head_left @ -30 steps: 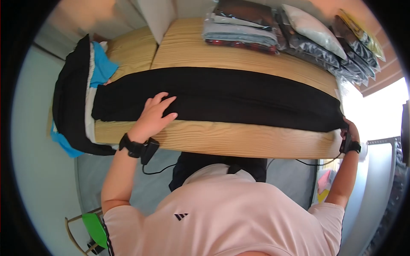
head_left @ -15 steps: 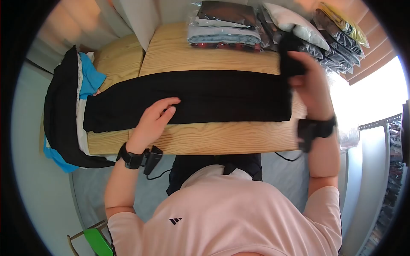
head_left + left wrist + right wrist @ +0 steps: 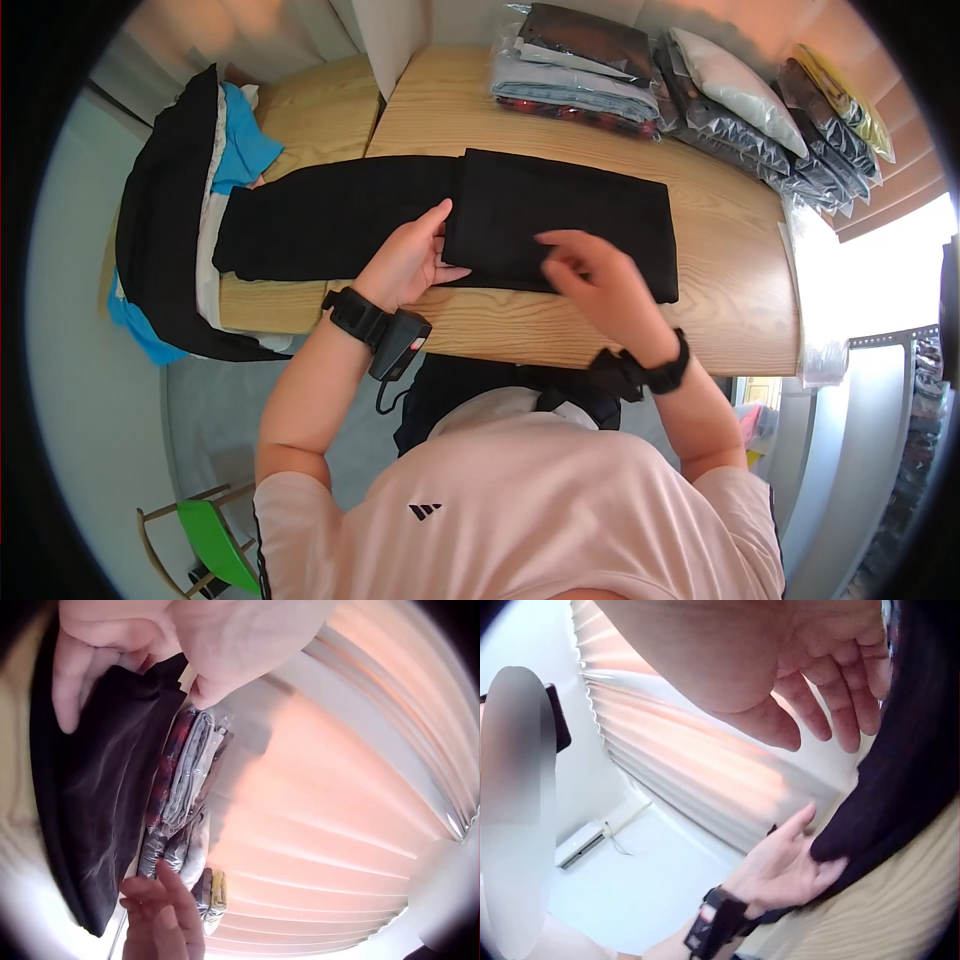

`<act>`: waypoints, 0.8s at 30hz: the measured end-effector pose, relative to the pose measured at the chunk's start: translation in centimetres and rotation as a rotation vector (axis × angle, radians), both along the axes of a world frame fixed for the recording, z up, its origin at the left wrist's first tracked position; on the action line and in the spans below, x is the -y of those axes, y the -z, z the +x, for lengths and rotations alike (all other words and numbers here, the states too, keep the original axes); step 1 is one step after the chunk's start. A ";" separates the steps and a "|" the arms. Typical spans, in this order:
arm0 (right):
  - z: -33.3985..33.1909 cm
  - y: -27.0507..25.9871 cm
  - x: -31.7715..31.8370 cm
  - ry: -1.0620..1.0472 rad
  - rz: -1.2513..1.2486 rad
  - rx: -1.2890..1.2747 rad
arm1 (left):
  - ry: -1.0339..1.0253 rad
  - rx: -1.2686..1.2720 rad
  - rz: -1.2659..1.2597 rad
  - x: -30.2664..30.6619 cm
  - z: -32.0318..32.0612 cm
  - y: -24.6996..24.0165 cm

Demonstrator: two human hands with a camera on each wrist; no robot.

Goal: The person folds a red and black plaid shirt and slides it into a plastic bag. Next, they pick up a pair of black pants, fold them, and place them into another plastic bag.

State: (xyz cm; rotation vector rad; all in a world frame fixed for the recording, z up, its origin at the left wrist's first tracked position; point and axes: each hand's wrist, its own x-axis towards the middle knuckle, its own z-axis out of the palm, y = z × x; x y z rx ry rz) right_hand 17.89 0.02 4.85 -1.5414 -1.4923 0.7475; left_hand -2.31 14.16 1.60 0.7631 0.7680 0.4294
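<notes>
Black trousers (image 3: 330, 218) lie lengthwise on the wooden table, their right part folded over to the left as a thick flap (image 3: 565, 215). At the flap's left edge my left hand (image 3: 408, 262) touches the cloth, its thumb spread away and its fingers along the fold's near corner. In the right wrist view the left hand (image 3: 784, 874) has cloth against its fingers. Over the flap's near side is my right hand (image 3: 600, 275), fingers loosely bent and holding nothing. The left wrist view shows this right hand (image 3: 161, 919) beyond the dark cloth (image 3: 105, 780).
Black, white and blue garments (image 3: 165, 210) hang over the table's left end. Folded clothes in clear bags (image 3: 578, 75) stand at the back, with more bagged items (image 3: 740, 100) to their right. A green chair (image 3: 215, 540) is on the floor at lower left.
My right hand has brought the trousers' right end over to the left, laid it down and let go. The left hand has moved from the trousers' middle to the flap's edge.
</notes>
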 end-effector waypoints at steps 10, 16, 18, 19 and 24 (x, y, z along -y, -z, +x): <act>6.6 4.5 6.8 0.454 0.009 0.518 | 0.039 -0.388 0.356 -0.6 3.1 0.0; 7.3 6.0 5.2 0.560 -0.042 0.433 | 0.084 -0.246 0.445 -1.9 4.5 -6.4; 7.1 5.6 5.0 0.563 -0.061 0.461 | 0.083 -0.222 0.487 -2.9 4.6 -8.1; 7.0 5.5 4.9 0.560 -0.063 0.458 | 0.071 -0.211 0.505 -3.5 4.5 -8.7; 6.6 5.2 4.1 0.572 -0.178 0.599 | 0.073 -0.172 0.615 -5.1 2.4 -12.4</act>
